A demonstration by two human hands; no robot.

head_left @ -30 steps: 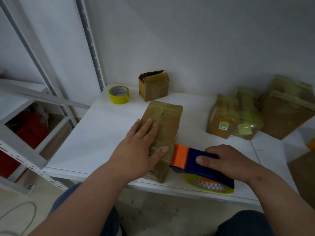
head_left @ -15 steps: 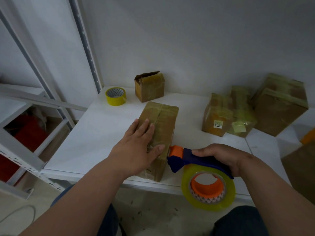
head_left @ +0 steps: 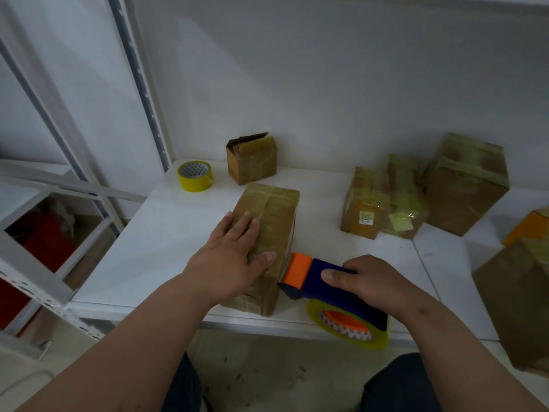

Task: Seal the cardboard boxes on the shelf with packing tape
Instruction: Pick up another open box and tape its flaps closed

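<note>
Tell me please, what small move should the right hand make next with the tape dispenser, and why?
Probably draw the tape dispenser along the right side of the box, pressing tape down. Its orange head sits against the box's near right corner, the right hand grips the blue handle, and the left hand lies flat on top, steadying the box on the shelf.
</note>
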